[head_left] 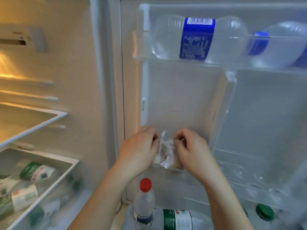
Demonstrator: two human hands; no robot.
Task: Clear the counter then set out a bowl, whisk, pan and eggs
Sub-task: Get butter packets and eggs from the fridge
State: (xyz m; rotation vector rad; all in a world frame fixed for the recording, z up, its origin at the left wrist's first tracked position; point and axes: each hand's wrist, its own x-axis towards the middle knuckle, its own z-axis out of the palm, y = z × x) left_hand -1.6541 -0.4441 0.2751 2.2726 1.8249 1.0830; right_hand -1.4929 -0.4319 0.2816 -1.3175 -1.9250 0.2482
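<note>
Apparently eggs (173,161), pale rounded shapes inside thin clear plastic bag (163,147), held at left end of fridge door shelf (240,168). Fingers of both curled: left grip (139,150) pinching bag's left side, right grip (192,150) pinching its top right. Likely handling: shells fragile, film limp and slippery, load light. Better to cup underneath than hang by film; no squeezing. Just below, red-capped bottle (144,196) upright; blue-label bottle (197,39) lying in top door bin (142,45).
</note>
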